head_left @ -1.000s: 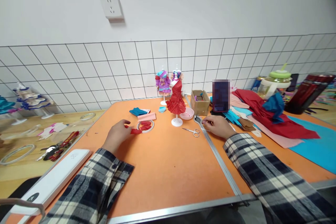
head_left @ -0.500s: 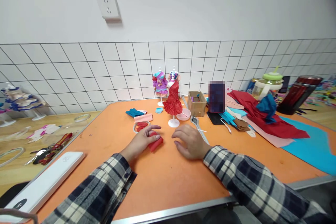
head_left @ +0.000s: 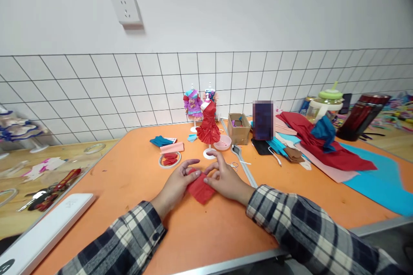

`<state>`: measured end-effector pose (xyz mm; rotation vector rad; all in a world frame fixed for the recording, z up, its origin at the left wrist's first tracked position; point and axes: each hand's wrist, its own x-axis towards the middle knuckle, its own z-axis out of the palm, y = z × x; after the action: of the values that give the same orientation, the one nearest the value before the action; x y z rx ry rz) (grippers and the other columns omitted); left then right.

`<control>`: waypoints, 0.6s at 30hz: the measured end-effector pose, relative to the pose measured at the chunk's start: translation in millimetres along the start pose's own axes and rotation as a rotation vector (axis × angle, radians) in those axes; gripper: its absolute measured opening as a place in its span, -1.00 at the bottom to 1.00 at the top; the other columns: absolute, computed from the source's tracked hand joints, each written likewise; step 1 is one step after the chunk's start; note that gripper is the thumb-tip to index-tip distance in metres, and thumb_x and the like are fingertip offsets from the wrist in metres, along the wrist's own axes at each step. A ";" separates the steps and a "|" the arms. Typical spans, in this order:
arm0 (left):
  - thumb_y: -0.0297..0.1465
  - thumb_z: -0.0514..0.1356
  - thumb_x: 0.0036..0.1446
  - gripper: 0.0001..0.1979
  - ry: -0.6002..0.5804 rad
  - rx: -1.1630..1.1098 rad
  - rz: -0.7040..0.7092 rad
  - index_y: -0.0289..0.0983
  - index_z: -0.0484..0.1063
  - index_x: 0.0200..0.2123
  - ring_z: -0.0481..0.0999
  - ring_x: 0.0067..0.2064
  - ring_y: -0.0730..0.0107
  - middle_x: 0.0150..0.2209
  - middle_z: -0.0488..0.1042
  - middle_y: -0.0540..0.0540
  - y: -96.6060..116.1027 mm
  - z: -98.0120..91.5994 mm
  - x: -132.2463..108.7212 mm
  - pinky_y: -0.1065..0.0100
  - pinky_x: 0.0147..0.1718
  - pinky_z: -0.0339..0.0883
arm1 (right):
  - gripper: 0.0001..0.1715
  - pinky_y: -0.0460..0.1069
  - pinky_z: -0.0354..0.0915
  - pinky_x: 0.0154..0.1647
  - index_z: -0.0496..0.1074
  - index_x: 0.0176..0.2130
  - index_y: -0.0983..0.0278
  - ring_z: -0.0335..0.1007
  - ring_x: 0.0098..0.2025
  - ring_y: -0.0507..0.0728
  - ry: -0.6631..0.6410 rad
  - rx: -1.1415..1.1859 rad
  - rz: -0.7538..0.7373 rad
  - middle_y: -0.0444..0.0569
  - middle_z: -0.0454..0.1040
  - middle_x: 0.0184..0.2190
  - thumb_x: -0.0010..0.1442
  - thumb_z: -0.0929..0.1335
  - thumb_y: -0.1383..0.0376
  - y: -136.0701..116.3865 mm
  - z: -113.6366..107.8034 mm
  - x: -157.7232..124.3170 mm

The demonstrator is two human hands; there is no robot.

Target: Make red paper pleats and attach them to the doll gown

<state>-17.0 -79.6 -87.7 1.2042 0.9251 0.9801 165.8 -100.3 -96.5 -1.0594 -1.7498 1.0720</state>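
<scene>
A small piece of red paper (head_left: pixel 201 189) hangs between my two hands, just over the orange table (head_left: pixel 180 232). My left hand (head_left: pixel 178 184) pinches its upper left corner between thumb and fingers. The thumb and index finger of my right hand (head_left: pixel 225 177) close on its upper right edge, with the other fingers raised. Behind the hands stands a small dress form in a red dress (head_left: pixel 209 125). A ring with red scraps (head_left: pixel 170 160) lies to the left, beyond my left hand.
Two more dressed forms (head_left: pixel 193 105) stand at the back, near a cardboard box (head_left: pixel 238 129) and a pink dish (head_left: pixel 223 142). Small scissors (head_left: pixel 234 166) lie right of my hands. Red cloth (head_left: pixel 325 148), a dark red flask (head_left: pixel 364 116) and a white power bank (head_left: pixel 51 230) sit farther out.
My right hand has moved left and now grips the red paper, which is more spread out. The scissors have come into sight. The whole view has shifted slightly.
</scene>
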 end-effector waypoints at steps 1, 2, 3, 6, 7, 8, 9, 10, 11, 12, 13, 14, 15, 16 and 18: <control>-0.26 0.36 -0.05 -0.45 0.036 0.104 0.040 -0.27 0.32 0.00 0.53 -0.39 0.35 -0.40 0.52 -0.01 -0.9 -2.4 2.0 0.34 -0.35 0.37 | -0.25 -0.08 0.29 -0.43 0.04 0.20 0.11 0.36 -0.53 -0.04 0.003 -0.075 0.011 -0.12 0.45 -0.25 0.12 0.40 0.25 -0.8 -2.9 1.3; -0.24 0.33 -0.03 -0.47 0.074 0.220 0.082 -0.27 0.33 0.00 0.54 -0.35 0.30 -0.39 0.52 -0.03 -1.5 -5.9 4.3 0.30 -0.32 0.38 | -0.34 -0.09 0.24 -0.45 0.14 0.16 0.13 0.34 -0.53 -0.03 0.007 -0.169 0.002 -0.16 0.46 -0.33 0.12 0.40 0.26 -2.1 -8.0 2.5; -0.24 0.31 -0.02 -0.50 0.111 0.338 0.120 -0.28 0.34 0.00 0.54 -0.31 0.26 -0.37 0.53 -0.05 -1.8 -10.1 6.7 0.27 -0.29 0.38 | -0.48 -0.10 0.20 -0.45 0.26 0.08 0.15 0.34 -0.51 -0.01 0.013 -0.278 -0.017 -0.17 0.46 -0.39 0.13 0.39 0.25 -3.8 -15.3 3.6; -0.27 0.24 0.01 -0.60 0.160 0.588 0.166 -0.26 0.39 -0.06 0.55 -0.18 0.15 -0.29 0.55 -0.10 -2.8 -23.8 13.5 0.17 -0.14 0.37 | -0.82 -0.09 0.10 -0.44 0.49 -0.27 0.21 0.35 -0.44 0.03 0.054 -0.609 -0.026 -0.12 0.48 -0.48 0.17 0.35 0.18 -7.4 -51.2 5.8; -0.29 0.23 0.01 -0.62 0.165 0.633 0.174 -0.25 0.39 -0.07 0.53 -0.11 0.12 -0.22 0.55 -0.13 -3.4 -27.8 15.4 0.15 -0.09 0.36 | -0.78 -0.08 0.08 -0.45 0.51 -0.33 0.21 0.34 -0.43 0.04 0.057 -0.687 0.020 -0.11 0.49 -0.48 0.18 0.33 0.15 -6.9 -66.8 5.9; -0.31 0.23 0.00 -0.61 0.177 0.670 0.185 -0.24 0.39 -0.06 0.50 -0.03 0.09 -0.13 0.53 -0.15 -4.2 -31.2 17.0 0.12 -0.03 0.34 | -0.74 -0.08 0.07 -0.46 0.52 -0.36 0.21 0.34 -0.44 0.04 0.057 -0.733 0.098 -0.10 0.50 -0.48 0.17 0.33 0.11 -5.2 -83.3 5.5; -0.34 0.24 -0.04 -0.57 0.200 0.710 0.200 -0.23 0.39 -0.04 0.45 0.05 0.06 -0.04 0.50 -0.18 -4.9 -33.8 18.3 0.09 0.03 0.30 | -0.70 -0.09 0.06 -0.47 0.52 -0.37 0.21 0.36 -0.43 0.06 0.064 -0.770 0.165 -0.08 0.51 -0.47 0.17 0.33 0.08 -2.2 -99.8 4.5; -0.37 0.26 -0.08 -0.52 0.232 0.758 0.221 -0.23 0.38 -0.01 0.38 0.13 0.02 0.03 0.44 -0.20 -5.3 -35.7 19.2 0.05 0.09 0.24 | -0.68 -0.08 0.07 -0.47 0.52 -0.39 0.22 0.38 -0.41 0.07 0.100 -0.809 0.221 -0.07 0.52 -0.45 0.17 0.31 0.07 1.8 -115.5 3.0; -0.40 0.28 -0.12 -0.47 0.272 0.812 0.247 -0.23 0.37 0.01 0.32 0.17 -0.01 0.09 0.39 -0.22 -5.2 -36.9 19.8 0.01 0.14 0.18 | -0.69 -0.08 0.07 -0.48 0.52 -0.41 0.23 0.39 -0.40 0.08 0.121 -0.841 0.290 -0.05 0.53 -0.43 0.16 0.31 0.10 6.4 -129.4 1.1; -0.42 0.29 -0.14 -0.44 0.316 0.866 0.278 -0.23 0.37 0.02 0.29 0.19 -0.03 0.11 0.35 -0.23 -4.6 -37.3 19.9 -0.01 0.16 0.14 | -0.71 -0.08 0.08 -0.48 0.52 -0.42 0.24 0.40 -0.40 0.09 0.095 -0.859 0.351 -0.04 0.54 -0.43 0.14 0.31 0.12 11.3 -140.9 -1.1; -0.43 0.28 -0.14 -0.44 0.352 0.910 0.317 -0.22 0.37 0.03 0.28 0.19 -0.03 0.10 0.34 -0.23 -3.3 -37.1 19.5 -0.02 0.17 0.13 | -0.76 -0.08 0.09 -0.48 0.53 -0.41 0.23 0.41 -0.39 0.09 0.066 -0.865 0.395 -0.04 0.55 -0.41 0.11 0.34 0.16 16.0 -149.4 -3.1; -0.43 0.27 -0.11 -0.48 0.371 0.938 0.366 -0.22 0.37 0.01 0.30 0.16 -0.01 0.07 0.35 -0.22 -1.6 -36.2 18.7 -0.01 0.16 0.15 | -0.81 -0.08 0.11 -0.48 0.53 -0.39 0.22 0.43 -0.39 0.10 0.037 -0.867 0.421 -0.04 0.56 -0.39 0.07 0.36 0.18 20.1 -154.9 -4.8; -0.42 0.24 -0.06 -0.54 0.372 0.955 0.420 -0.21 0.39 -0.02 0.32 0.13 0.03 0.05 0.35 -0.20 0.4 -34.7 17.3 0.01 0.14 0.18 | -0.83 -0.08 0.13 -0.48 0.54 -0.38 0.21 0.44 -0.38 0.11 0.013 -0.872 0.436 -0.04 0.57 -0.38 0.04 0.37 0.20 23.5 -157.4 -6.0; -0.40 0.21 -0.01 -0.62 0.356 0.965 0.470 -0.19 0.40 -0.05 0.34 0.10 0.07 0.02 0.36 -0.18 2.5 -32.6 15.5 0.04 0.11 0.22 | -0.85 -0.08 0.14 -0.47 0.54 -0.37 0.20 0.44 -0.37 0.11 0.003 -0.882 0.443 -0.04 0.57 -0.36 0.02 0.39 0.21 26.2 -157.2 -6.4; -0.38 0.14 0.08 -0.75 0.287 0.975 0.540 -0.17 0.43 -0.13 0.37 0.05 0.12 -0.04 0.40 -0.14 6.2 -26.9 10.7 0.09 0.07 0.26 | -0.87 -0.07 0.16 -0.45 0.54 -0.39 0.20 0.45 -0.34 0.13 0.014 -0.915 0.451 -0.03 0.58 -0.35 0.00 0.41 0.22 29.6 -151.7 -5.0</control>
<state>-39.7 -60.7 -85.6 2.2553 1.4197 1.1757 313.5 -58.7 -77.5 -2.0778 -2.0839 0.4522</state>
